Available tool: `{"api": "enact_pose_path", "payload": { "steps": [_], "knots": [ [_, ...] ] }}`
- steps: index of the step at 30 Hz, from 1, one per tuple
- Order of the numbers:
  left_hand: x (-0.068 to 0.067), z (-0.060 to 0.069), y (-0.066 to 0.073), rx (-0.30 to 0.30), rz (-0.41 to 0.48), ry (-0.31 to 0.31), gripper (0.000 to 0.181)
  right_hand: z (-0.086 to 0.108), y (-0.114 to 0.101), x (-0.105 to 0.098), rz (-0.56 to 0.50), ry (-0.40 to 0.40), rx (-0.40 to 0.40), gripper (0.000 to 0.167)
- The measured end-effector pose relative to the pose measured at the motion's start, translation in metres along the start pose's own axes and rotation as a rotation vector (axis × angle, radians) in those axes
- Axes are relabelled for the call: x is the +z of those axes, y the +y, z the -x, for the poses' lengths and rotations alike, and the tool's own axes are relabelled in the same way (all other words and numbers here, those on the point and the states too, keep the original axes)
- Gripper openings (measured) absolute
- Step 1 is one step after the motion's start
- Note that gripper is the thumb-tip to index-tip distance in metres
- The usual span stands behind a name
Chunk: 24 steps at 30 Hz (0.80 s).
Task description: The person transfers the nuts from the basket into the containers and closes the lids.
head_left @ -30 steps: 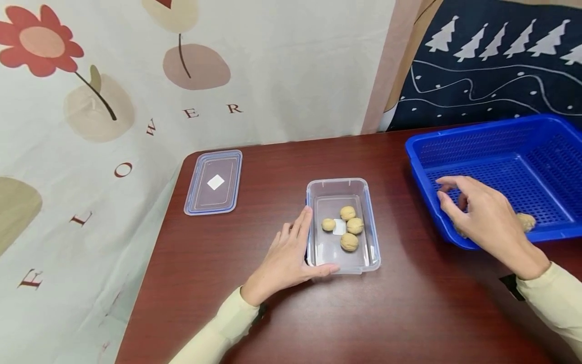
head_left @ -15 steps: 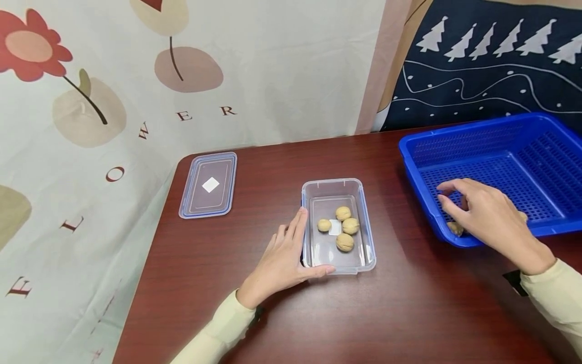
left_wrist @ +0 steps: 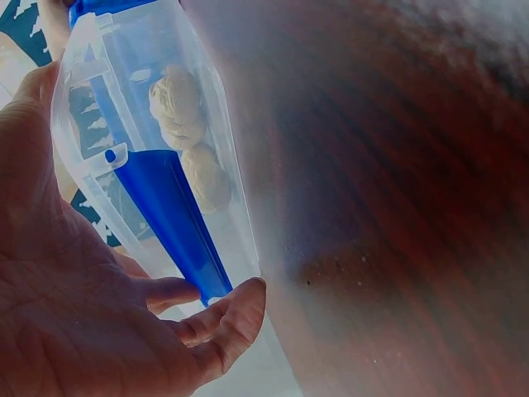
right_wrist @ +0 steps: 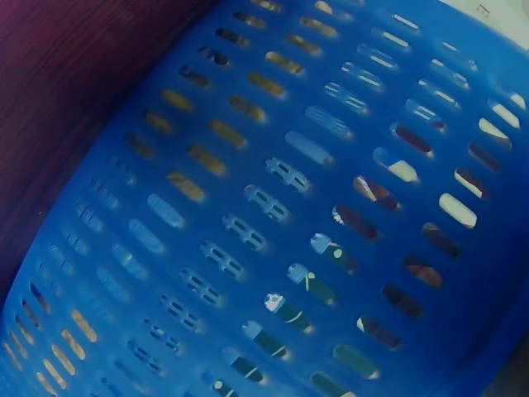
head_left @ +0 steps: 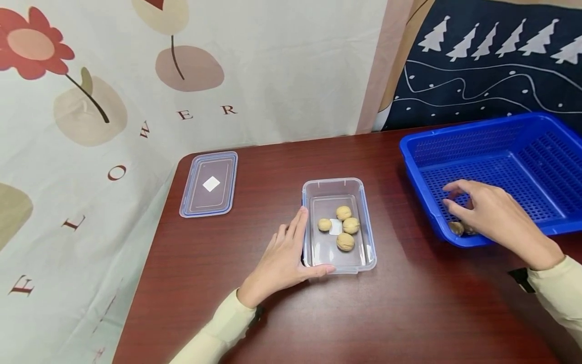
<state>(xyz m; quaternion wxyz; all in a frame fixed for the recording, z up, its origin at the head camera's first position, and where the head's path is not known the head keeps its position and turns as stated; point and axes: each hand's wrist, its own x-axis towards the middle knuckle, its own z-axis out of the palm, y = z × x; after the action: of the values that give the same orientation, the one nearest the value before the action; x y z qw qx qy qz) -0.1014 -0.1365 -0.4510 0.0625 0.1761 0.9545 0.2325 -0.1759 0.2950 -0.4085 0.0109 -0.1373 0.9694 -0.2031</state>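
Note:
In the head view, a clear plastic food container (head_left: 338,260) with several walnuts (head_left: 345,242) inside sits on the table. My left hand (head_left: 279,260) rests against it, extended fingers along its left side and thumb at the near edge. The left wrist view shows the container's blue side clasp (left_wrist: 178,219) by my fingertips. Over the near left part of a blue plastic basket (head_left: 416,177), my right hand (head_left: 495,212) hovers with a gap between bent thumb and forefinger. Walnuts (head_left: 456,228) lie under it, partly hidden. The right wrist view shows only the basket's slotted wall (right_wrist: 322,198).
A clear lid (head_left: 209,184) with a blue seal and a white label lies flat at the far left of the reddish-brown table (head_left: 273,167). Behind the table hang a flower-print cloth (head_left: 291,60) and a dark cloth with white trees (head_left: 486,76).
My right hand has shifted slightly right and nearer within the basket, uncovering walnuts on its left and covering one on its right. The left hand keeps its place on the container.

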Motion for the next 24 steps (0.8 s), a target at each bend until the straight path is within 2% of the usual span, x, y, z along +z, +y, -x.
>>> {"api": "enact_pose_path", "payload": {
  "steps": [8,14,18,24],
  "knots": [
    [0.002,-0.002,0.001,0.017,-0.002,0.009,0.137,-0.002,0.015,-0.011,0.033,-0.159,0.060,0.041],
    [0.002,-0.002,0.002,0.019,0.004,0.002,0.137,-0.003,0.024,-0.015,0.061,-0.242,0.080,0.052],
    [0.002,-0.003,0.002,0.013,0.000,0.000,0.138,-0.004,0.028,-0.017,0.077,-0.274,0.083,0.052],
    [0.002,-0.003,0.004,0.019,-0.002,-0.003,0.137,-0.002,0.033,-0.019,0.076,-0.282,0.082,0.043]
  ]
}}
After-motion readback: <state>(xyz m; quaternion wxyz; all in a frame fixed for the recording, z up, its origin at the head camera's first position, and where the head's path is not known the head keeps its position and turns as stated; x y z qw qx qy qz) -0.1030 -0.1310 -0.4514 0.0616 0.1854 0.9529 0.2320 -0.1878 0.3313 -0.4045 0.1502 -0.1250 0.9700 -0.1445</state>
